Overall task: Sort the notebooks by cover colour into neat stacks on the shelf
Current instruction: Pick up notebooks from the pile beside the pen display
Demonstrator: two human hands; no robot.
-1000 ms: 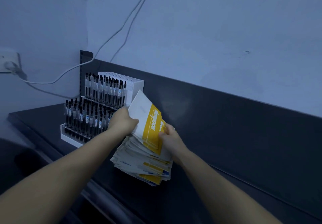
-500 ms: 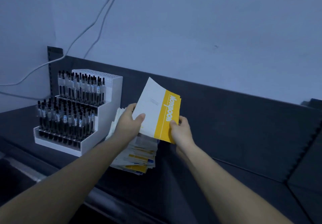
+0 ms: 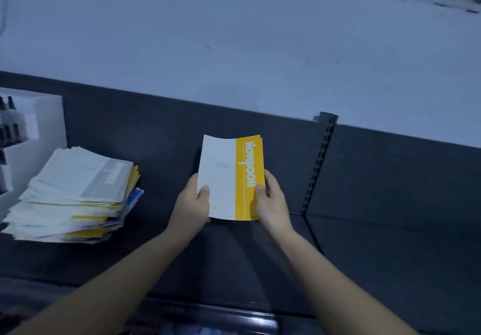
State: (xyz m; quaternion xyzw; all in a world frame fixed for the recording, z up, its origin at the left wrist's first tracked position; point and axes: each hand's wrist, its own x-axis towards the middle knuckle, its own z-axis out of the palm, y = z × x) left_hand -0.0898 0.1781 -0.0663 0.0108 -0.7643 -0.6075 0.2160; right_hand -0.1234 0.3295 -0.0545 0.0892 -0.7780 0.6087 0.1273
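Both hands hold a small bundle of yellow-and-white notebooks [image 3: 229,175] tilted above the dark shelf [image 3: 234,256]. My left hand [image 3: 192,204] grips its lower left edge, thumb on the white part of the cover. My right hand [image 3: 270,201] grips the lower right edge, thumb on the yellow band. To the left, apart from the hands, a messy pile of mixed notebooks [image 3: 75,194] lies on the shelf; its top cover is grey and white, with yellow and blue edges showing below.
A white stepped pen display [image 3: 31,131] stands at the far left, touching the pile. A perforated upright post [image 3: 317,162] divides the shelf's dark back panel right of the hands. The pale wall rises behind. The shelf's front lip [image 3: 208,316] runs along the bottom.
The yellow notebooks were lifted off the mixed pile and carried to the right. The view swung right, so the pile and pen display now sit at the left edge.
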